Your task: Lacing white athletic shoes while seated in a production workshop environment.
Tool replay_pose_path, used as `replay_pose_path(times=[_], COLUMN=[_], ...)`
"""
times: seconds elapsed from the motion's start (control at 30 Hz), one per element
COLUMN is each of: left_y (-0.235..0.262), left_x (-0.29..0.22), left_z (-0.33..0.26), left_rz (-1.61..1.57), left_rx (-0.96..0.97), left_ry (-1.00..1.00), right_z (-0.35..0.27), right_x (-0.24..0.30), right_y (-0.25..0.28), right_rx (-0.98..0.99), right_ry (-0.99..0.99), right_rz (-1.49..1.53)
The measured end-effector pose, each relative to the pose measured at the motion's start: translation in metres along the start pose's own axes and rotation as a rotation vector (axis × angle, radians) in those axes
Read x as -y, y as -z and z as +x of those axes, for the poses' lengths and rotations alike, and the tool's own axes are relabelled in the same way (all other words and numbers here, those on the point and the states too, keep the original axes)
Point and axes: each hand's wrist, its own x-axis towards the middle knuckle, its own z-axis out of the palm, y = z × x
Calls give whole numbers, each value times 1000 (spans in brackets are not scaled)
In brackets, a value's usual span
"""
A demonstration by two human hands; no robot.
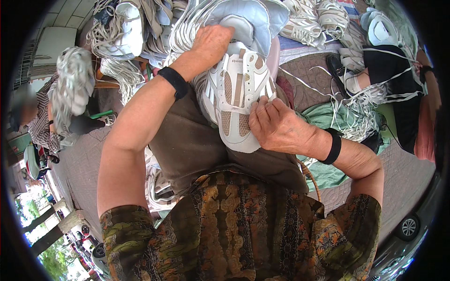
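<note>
A white and tan shoe upper [236, 96] with mesh panels lies toe toward me across my lap, on top of other uppers. No lace shows in its front eyelet rows. My left hand [211, 44] is closed at the heel end, its fingers bent into the collar by the pale blue lining [239, 28] and their tips hidden. At the right side of the upper, my right hand [277, 124] pinches with thumb and fingers against the edge near the lower eyelets. What lies between those fingertips is too small to make out.
Piled uppers [126, 28] and bundled white laces [124, 77] lie at the far left, more uppers [311, 21] at the far right. A person's leg [361, 82] and loose laces are on the right, over green cloth [323, 117]. Another person in stripes [42, 112] is left, beside a hanging bundle [75, 79].
</note>
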Motion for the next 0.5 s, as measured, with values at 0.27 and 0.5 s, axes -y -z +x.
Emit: replay_pose_path(times=[0.27, 0.5], left_y=[-12, -18], left_x=[22, 24], left_z=[-4, -51], left_rz=[34, -243], left_rx=[-2, 79], left_ry=[-16, -86], right_z=[-4, -11], right_x=[0, 5], right_y=[3, -3], right_rx=[-5, -4], right_ry=[-99, -152], right_rz=[46, 74])
